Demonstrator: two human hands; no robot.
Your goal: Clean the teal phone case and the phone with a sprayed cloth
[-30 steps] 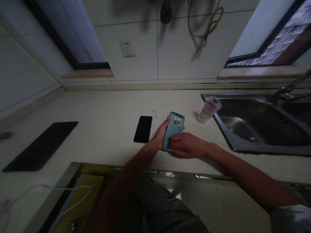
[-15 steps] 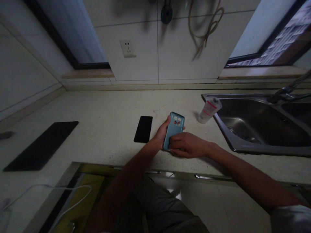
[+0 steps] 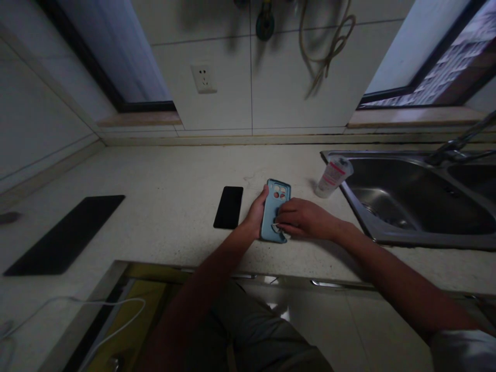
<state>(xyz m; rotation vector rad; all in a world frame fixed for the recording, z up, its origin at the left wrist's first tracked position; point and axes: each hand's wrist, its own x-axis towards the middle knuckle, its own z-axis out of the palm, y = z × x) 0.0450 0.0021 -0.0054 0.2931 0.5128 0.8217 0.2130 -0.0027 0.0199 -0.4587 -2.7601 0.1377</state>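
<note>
A teal phone case with camera cut-outs stands tilted on the pale counter, back side up. My left hand grips its left edge, thumb at the top. My right hand is curled against its right side, fingers pressing on the lower part of the case. A black phone lies flat, screen dark, just left of my left hand and apart from it.
A steel sink with a tap is set into the counter at the right. A small white tube lies by its corner. A black flat mat lies at the left. A white cable hangs below the counter edge.
My right hand has slid up along the case's right side, uncovering its lower end. The case has shifted slightly left. The black phone has not moved.
</note>
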